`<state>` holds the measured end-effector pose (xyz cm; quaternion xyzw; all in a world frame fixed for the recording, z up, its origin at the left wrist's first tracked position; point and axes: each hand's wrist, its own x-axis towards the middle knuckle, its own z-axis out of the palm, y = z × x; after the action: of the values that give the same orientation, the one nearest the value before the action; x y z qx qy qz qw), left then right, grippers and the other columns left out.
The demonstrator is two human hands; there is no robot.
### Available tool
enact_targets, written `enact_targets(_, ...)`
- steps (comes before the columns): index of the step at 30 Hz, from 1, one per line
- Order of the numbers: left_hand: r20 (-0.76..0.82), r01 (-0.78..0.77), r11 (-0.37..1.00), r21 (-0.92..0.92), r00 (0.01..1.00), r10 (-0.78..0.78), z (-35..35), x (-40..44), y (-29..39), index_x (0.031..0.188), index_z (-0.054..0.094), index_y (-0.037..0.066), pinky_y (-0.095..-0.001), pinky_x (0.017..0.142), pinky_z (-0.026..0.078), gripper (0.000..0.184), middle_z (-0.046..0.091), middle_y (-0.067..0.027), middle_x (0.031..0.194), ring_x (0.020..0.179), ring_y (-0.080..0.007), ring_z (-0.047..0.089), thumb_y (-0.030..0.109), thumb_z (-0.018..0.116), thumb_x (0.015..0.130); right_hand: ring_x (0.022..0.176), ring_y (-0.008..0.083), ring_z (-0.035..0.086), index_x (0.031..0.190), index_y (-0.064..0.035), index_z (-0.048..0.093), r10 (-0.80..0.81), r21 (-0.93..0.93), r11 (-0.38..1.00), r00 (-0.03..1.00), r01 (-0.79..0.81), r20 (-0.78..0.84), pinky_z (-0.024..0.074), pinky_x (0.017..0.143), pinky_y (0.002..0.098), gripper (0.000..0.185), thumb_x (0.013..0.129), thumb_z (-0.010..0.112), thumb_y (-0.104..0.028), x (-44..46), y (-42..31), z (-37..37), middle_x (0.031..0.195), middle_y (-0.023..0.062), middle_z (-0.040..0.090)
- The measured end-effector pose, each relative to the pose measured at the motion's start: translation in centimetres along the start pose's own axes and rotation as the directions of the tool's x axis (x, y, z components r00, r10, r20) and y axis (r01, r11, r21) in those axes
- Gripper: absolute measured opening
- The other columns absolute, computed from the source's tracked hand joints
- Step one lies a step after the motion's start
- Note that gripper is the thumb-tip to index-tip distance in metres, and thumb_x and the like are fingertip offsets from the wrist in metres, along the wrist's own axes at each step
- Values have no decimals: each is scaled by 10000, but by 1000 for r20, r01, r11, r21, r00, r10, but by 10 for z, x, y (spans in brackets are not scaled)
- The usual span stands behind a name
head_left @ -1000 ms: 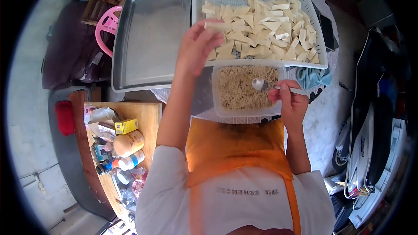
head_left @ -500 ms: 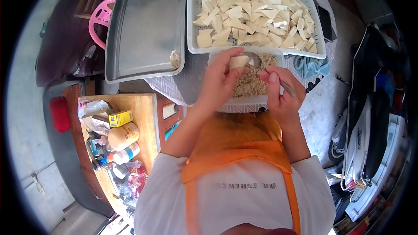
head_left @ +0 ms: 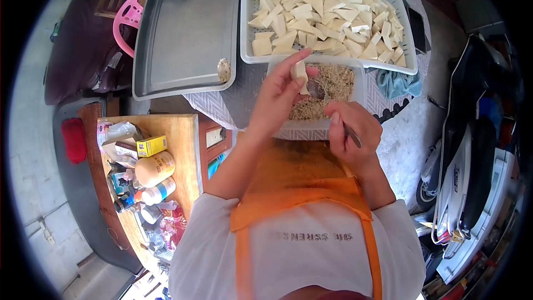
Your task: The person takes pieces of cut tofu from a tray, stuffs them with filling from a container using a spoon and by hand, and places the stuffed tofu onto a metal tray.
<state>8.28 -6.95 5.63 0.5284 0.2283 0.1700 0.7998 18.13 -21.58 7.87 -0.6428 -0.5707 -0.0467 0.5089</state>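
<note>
My left hand (head_left: 277,94) pinches a pale piece of tofu (head_left: 300,76), held upright over the left side of a clear plastic tub (head_left: 358,86). Crumbly brown-grey minced filling (head_left: 335,80) lies in the tub. In my right hand (head_left: 355,130) is a metal spoon (head_left: 317,89); its bowl is close to the tofu piece, and its handle end sticks out below my fingers. Whether the spoon touches the tofu I cannot tell. Behind the tub, a white perforated tray (head_left: 247,28) carries many cut tofu pieces (head_left: 333,19).
Left of the tub is a metal tray (head_left: 177,33) with one filled piece (head_left: 224,70) at its near right corner. A blue cloth (head_left: 400,83) lies right of the tub. A wooden table (head_left: 186,150) with bottles and boxes stands at lower left.
The tofu piece has been turned from lying flatter to upright in my left hand. My right hand has moved down and slightly left, bringing the spoon bowl lower and nearer the tub's middle.
</note>
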Motion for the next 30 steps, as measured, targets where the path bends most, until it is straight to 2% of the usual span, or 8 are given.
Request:
enact_targets(12, 114, -204, 949, 242, 977, 181, 1, 0, -23, 1288, 519, 74, -273, 847, 495, 376, 611, -70, 1149, 1003, -138, 587, 0, 403, 939, 716, 303, 629, 980, 2, 577, -108, -124, 986, 994, 108, 7, 531, 620, 354, 248, 743, 643, 38, -8, 12, 22, 868, 133, 633)
enact_targets(15, 78, -64, 990, 124, 995, 54, -4, -2, -13, 1261, 534, 53, -300, 888, 493, 343, 607, -76, 1145, 1024, -159, 588, 10, 411, 943, 697, 309, 637, 953, 24, 597, 12, 61, 998, 999, -15, 45, 537, 625, 347, 139, 817, 598, -4, -4, 17, 16, 811, 151, 633)
enact_targets(18, -28, -7, 988, -152, 1000, 3, -8, -1, -9, 1213, 544, 28, -318, 910, 500, 299, 603, -88, 1147, 1059, -179, 588, 12, 436, 935, 633, 317, 631, 921, 13, 625, 543, 373, 789, 839, -489, -48, 535, 621, 350, 111, 887, 535, -42, -2, 14, 4, 740, 146, 632)
enact_targets(19, -27, -39, 989, -142, 999, 35, -9, -1, -7, 1192, 548, 21, -327, 913, 503, 285, 603, -94, 1149, 1068, -186, 588, 7, 441, 929, 568, 309, 620, 922, 19, 637, 556, 269, 813, 825, -516, -98, 527, 614, 357, 185, 930, 488, -91, 2, 20, 4, 692, 142, 637)
enact_targets(21, -23, -96, 988, -119, 995, 94, -13, 0, -2, 1151, 555, 7, -344, 919, 510, 257, 601, -108, 1152, 1087, -201, 587, -4, 451, 917, 577, 292, 632, 931, 31, 631, 641, -89, 764, 736, -639, 220, 527, 625, 357, 211, 936, 485, -122, 11, 31, 4, 692, 144, 648)
enact_targets(23, -16, -87, 986, -142, 996, 85, -15, 1, -4, 1134, 554, 2, -354, 923, 512, 247, 600, -117, 1153, 1094, -209, 588, -16, 455, 908, 621, 271, 659, 944, 66, 612, 611, -295, 787, 614, -542, 499, 526, 645, 354, 285, 947, 480, -186, 11, 42, 12, 686, 163, 656)
enact_targets(26, -18, -55, 986, -154, 998, 53, -13, 3, -4, 1124, 554, 1, -361, 933, 507, 240, 601, -121, 1151, 1096, -211, 588, -19, 453, 908, 662, 164, 650, 928, 80, 629, 540, 66, 658, 531, -750, 653, 530, 629, 263, 321, 974, 482, -202, -3, 50, 35, 780, 110, 675)
enact_targets(30, -39, -32, 987, -157, 999, 26, -16, 2, 1, 1125, 552, -6, -373, 957, 493, 237, 603, -116, 1142, 1096, -212, 588, -11, 445, 914, 697, 172, 660, 976, 50, 613, 547, 314, 436, 525, -844, 652, 541, 637, 269, 290, 980, 476, -206, -3, 62, 27, 806, 112, 670)
